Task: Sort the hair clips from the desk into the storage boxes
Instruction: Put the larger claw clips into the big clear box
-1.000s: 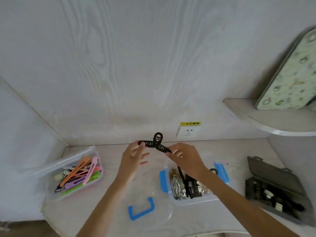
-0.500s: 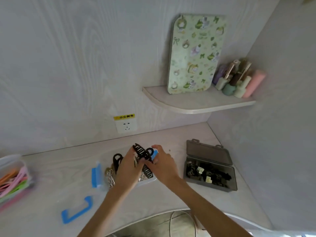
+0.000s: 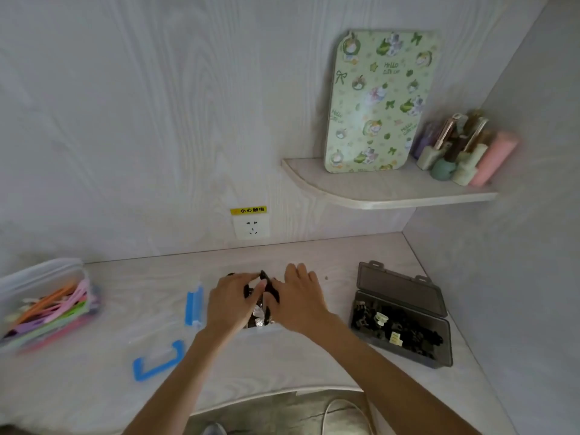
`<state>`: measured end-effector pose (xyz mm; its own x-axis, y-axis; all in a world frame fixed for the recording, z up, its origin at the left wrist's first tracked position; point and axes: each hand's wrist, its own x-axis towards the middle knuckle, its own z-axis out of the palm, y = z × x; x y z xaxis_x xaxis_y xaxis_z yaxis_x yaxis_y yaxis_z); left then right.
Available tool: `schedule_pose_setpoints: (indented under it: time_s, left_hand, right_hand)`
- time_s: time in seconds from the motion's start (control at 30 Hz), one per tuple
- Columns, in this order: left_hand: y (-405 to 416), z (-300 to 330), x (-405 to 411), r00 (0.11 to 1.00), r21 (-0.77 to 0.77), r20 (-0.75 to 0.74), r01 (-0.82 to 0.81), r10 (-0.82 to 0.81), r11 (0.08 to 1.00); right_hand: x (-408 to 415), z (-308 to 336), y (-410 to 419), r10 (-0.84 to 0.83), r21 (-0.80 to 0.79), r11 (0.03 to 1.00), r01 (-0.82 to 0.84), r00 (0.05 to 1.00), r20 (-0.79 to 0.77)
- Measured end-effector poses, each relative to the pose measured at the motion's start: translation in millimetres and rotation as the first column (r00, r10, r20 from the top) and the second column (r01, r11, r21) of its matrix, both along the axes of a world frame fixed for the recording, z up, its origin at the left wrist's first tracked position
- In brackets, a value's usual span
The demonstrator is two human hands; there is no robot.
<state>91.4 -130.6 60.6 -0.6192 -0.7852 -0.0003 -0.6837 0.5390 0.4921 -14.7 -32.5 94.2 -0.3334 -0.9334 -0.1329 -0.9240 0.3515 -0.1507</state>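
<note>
A black claw clip (image 3: 267, 285) sits between my two hands, low over the clear storage box (image 3: 260, 329) with blue latches (image 3: 193, 306). My left hand (image 3: 230, 301) curls its fingers round the clip's left end. From the right, my right hand (image 3: 298, 298) holds the clip with its thumb, its fingers lying over the box. Dark and silvery clips (image 3: 259, 317) show inside the box below the hands. Most of the box is hidden by my hands.
A clear box of long coloured clips (image 3: 47, 307) stands at the left. An open grey case of small dark clips (image 3: 403, 323) lies at the right. The clear lid with a blue latch (image 3: 158, 361) lies near the desk's front edge. A wall socket (image 3: 251, 229) and a shelf (image 3: 389, 191) are behind.
Both hands have brought the black claw clip down from the air into the middle box. The camera has swung to the right, bringing the shelf and grey case into view.
</note>
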Motion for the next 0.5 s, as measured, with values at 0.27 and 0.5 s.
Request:
schedule_pose_setpoints:
  time_s: [0.27, 0.5]
  left_hand:
    - [3, -7, 23, 0.989, -0.012, -0.135, -0.067, 0.065, 0.998]
    - [-7, 6, 83, 0.972, -0.146, -0.229, -0.087, 0.052, 0.985]
  right_hand:
    - [-1, -27, -15, -0.055, -0.087, 0.995, 0.045, 0.991, -0.122]
    - [1, -39, -40, 0.006, 0.085, 0.996, 0.000, 0.998, -0.068]
